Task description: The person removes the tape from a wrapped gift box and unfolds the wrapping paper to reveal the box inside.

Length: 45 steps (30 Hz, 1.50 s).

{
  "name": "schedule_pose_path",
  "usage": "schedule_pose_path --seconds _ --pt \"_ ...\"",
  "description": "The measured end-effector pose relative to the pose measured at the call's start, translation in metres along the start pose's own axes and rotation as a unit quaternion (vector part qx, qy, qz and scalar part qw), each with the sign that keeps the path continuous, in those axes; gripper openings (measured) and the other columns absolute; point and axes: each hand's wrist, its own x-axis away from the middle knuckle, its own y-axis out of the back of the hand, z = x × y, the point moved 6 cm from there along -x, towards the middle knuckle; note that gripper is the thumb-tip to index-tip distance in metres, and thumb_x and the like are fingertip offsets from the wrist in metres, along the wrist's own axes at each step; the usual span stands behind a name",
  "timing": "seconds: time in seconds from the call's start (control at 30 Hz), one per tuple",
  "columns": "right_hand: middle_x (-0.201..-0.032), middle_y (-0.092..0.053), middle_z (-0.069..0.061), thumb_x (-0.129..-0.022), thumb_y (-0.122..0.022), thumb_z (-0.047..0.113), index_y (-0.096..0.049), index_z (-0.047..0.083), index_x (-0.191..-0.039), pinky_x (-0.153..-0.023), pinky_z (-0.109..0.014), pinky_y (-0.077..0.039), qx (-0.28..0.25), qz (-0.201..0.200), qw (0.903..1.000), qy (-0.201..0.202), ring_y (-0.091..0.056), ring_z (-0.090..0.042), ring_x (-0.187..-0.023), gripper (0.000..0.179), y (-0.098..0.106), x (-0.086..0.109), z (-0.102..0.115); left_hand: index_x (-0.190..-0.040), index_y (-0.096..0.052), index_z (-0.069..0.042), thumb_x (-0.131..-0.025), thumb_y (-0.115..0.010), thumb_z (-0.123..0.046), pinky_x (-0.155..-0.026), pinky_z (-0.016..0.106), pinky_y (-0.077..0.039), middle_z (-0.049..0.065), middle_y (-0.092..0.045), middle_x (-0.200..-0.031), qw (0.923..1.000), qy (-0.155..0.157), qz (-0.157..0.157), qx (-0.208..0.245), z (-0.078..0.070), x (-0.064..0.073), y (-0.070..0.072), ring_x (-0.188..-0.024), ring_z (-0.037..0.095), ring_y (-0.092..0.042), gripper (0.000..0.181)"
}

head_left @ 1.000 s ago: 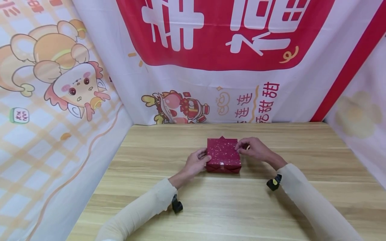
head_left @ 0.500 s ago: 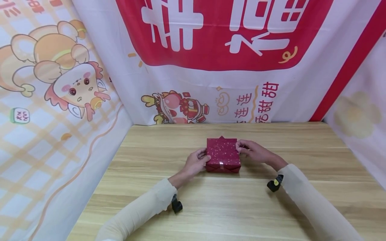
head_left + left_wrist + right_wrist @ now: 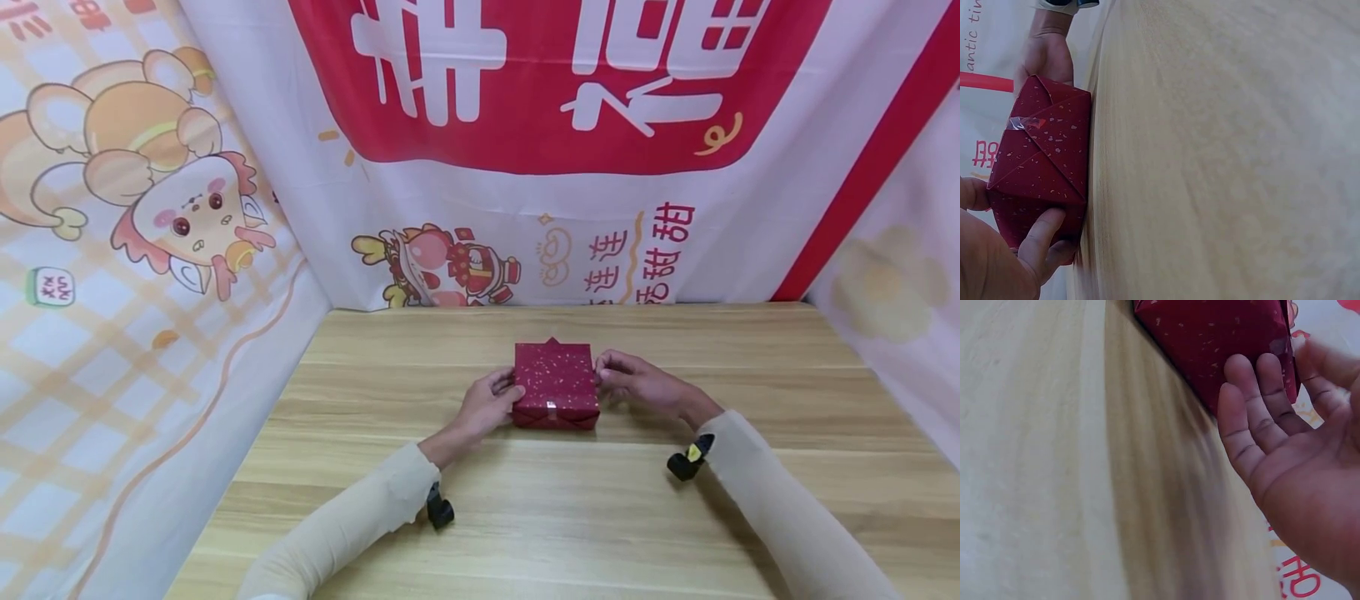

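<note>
A gift box (image 3: 553, 375) in dark red, gold-flecked paper lies on the table. Clear tape (image 3: 1025, 123) crosses the folded paper on its near end. My left hand (image 3: 486, 407) grips the box's left side, thumb on the top edge and fingers (image 3: 1044, 231) against the side. At the opposite side is my right hand (image 3: 637, 379), its fingers loosely bent. In the right wrist view, several fingertips (image 3: 1239, 369) are at the box's side, near a pale patch (image 3: 1277, 347). The thumb and forefinger are by the top edge; whether they pinch anything is unclear.
The wood-grain table (image 3: 450, 533) spreads around the box. Printed cloth hangs behind it (image 3: 450, 192) and on the left (image 3: 150, 333). A small black camera is strapped to each wrist, the right one (image 3: 686, 460) and the left one (image 3: 439, 508).
My right hand has slid from the top right edge of the box down and outward to its right side. The left hand and the box have stayed in place.
</note>
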Motion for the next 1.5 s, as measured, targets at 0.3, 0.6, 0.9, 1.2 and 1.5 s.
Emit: schedule_pose_path --seconds 0.3,0.6,0.9,1.2,1.5 --pt "-0.103 -0.063 -0.003 -0.102 -0.052 0.028 -0.051 0.003 -0.110 -0.090 -0.041 -0.057 -0.086 -0.043 0.9954 -0.001 -0.062 -0.021 -0.098 0.027 -0.001 0.001 -0.004 -0.149 -0.041 -0.014 -0.097 -0.063 -0.023 -0.091 0.034 -0.059 0.011 -0.052 -0.146 1.0000 -0.001 0.001 0.002 0.000 0.000 0.000 -0.125 0.028 -0.058 0.058" --pt "-0.106 -0.063 -0.004 -0.103 -0.051 0.031 -0.048 0.001 -0.113 -0.090 -0.039 -0.057 -0.108 -0.057 0.9925 -0.004 -0.063 -0.020 -0.098 0.032 0.000 0.001 -0.009 -0.149 -0.041 -0.013 -0.097 -0.063 -0.023 -0.091 0.035 -0.059 0.012 -0.051 -0.146 1.0000 -0.004 0.001 0.003 0.000 -0.002 0.000 -0.125 0.030 -0.058 0.058" --pt "-0.104 -0.066 -0.004 -0.107 -0.036 0.040 -0.055 0.007 -0.113 -0.086 -0.039 -0.058 -0.093 -0.059 0.9934 -0.033 -0.066 -0.019 -0.095 0.039 -0.002 0.002 -0.010 -0.149 -0.041 -0.013 -0.096 -0.063 -0.023 -0.091 0.034 -0.059 0.011 -0.052 -0.145 1.0000 0.000 0.001 0.002 0.001 -0.002 -0.001 -0.125 0.028 -0.058 0.058" --pt "-0.103 -0.063 -0.009 -0.094 -0.059 0.052 -0.054 0.004 -0.109 -0.079 -0.039 -0.061 0.047 -0.156 0.9775 -0.134 -0.065 -0.022 -0.089 0.050 -0.015 0.002 0.010 -0.149 -0.040 -0.013 -0.097 -0.062 -0.023 -0.091 0.035 -0.059 0.011 -0.052 -0.145 1.0000 -0.001 0.000 -0.001 0.000 -0.002 0.000 -0.124 0.028 -0.059 0.058" --pt "-0.106 -0.071 -0.010 -0.101 -0.054 0.021 -0.060 0.000 -0.108 -0.087 -0.046 -0.060 -0.003 -0.158 0.9820 -0.103 -0.070 -0.025 -0.096 0.024 -0.007 0.008 0.009 -0.150 -0.040 -0.013 -0.097 -0.062 -0.024 -0.091 0.035 -0.059 0.011 -0.052 -0.146 1.0000 0.000 0.002 0.002 0.001 -0.002 -0.001 -0.125 0.029 -0.059 0.058"
